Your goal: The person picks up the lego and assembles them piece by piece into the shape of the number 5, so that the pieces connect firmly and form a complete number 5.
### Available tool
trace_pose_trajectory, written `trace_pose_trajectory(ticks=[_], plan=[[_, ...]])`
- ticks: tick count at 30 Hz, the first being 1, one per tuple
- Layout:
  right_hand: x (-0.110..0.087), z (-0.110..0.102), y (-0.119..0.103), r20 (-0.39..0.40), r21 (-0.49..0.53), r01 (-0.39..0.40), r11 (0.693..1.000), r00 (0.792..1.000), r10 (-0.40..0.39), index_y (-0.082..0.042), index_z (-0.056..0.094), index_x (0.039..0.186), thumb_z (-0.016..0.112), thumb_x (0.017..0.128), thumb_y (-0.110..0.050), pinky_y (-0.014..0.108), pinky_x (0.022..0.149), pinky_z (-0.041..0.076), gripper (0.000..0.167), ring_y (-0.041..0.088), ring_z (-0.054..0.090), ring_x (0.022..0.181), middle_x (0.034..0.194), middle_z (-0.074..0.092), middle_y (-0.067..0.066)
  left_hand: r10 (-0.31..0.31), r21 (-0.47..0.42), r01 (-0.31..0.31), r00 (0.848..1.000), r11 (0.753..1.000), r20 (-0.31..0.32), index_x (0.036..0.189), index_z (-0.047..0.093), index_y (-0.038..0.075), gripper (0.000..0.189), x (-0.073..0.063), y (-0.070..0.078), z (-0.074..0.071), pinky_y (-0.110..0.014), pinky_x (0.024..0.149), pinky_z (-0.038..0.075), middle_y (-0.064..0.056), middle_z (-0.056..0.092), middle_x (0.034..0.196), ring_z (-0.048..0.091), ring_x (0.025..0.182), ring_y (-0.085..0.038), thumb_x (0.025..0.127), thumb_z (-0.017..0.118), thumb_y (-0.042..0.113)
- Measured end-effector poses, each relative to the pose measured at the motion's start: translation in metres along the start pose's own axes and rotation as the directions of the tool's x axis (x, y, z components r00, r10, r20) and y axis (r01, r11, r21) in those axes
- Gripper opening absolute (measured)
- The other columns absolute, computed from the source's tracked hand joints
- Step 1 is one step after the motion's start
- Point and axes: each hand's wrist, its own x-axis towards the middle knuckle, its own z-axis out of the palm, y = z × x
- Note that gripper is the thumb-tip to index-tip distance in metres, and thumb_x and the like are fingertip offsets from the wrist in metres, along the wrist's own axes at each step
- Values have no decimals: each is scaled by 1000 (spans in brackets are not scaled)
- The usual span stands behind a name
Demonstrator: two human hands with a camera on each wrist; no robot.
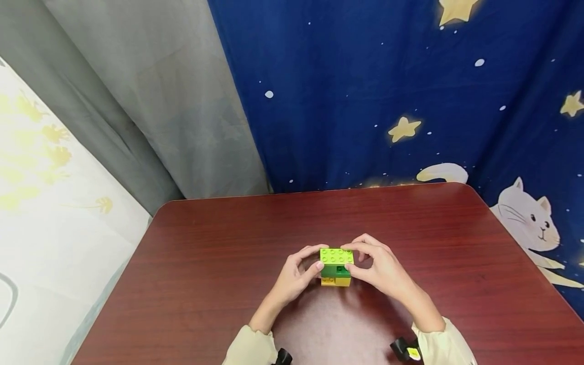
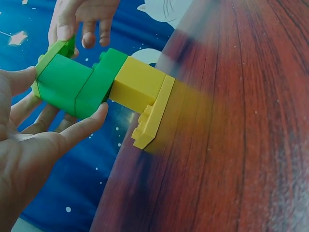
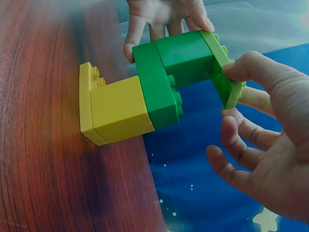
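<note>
A stepped stack of toy building bricks stands on the table in front of me. At its base is a thin yellow plate (image 3: 86, 99) carrying a yellow brick (image 3: 118, 108). Above come a green lower brick (image 3: 153, 84) and a green upper brick (image 3: 186, 53), each offset sideways. A thin lime-green plate (image 1: 336, 257) tops it, one end overhanging. My left hand (image 1: 292, 279) holds the upper part from the left, thumb at the lime plate's edge, fingers around the green bricks. From the right, my right hand (image 1: 380, 266) pinches the lime plate's overhanging end.
The brown wooden table (image 1: 219, 268) extends around the stack on all sides. Behind it hang a grey curtain (image 1: 173, 101) and a blue star-patterned curtain (image 1: 337, 101). Dark wrist devices show near both sleeves at the bottom.
</note>
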Motion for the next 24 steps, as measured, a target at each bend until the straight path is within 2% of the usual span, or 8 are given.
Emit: trace_pose_trajectory(ticks=[10,24], plan=[[0,0,1,6,19,-25,1000,1000,24,-16,69,104,78,71,-9,24,55,43,35,10,47,71,87,53,-11,-3,-19,3,1000,1000,-4,125,48,-12,34,1,0,0,-51,72,49,-26,51,114,56,101,-35,92,51,-6],[1,1,-1,14,12,-36,999,999,36,-17,69,104,78,71,-10,25,55,43,35,10,47,70,86,53,-10,5,-16,-5,1000,1000,-13,125,48,-13,34,-1,1,1,-53,72,49,-26,50,114,56,100,-34,92,51,-6]])
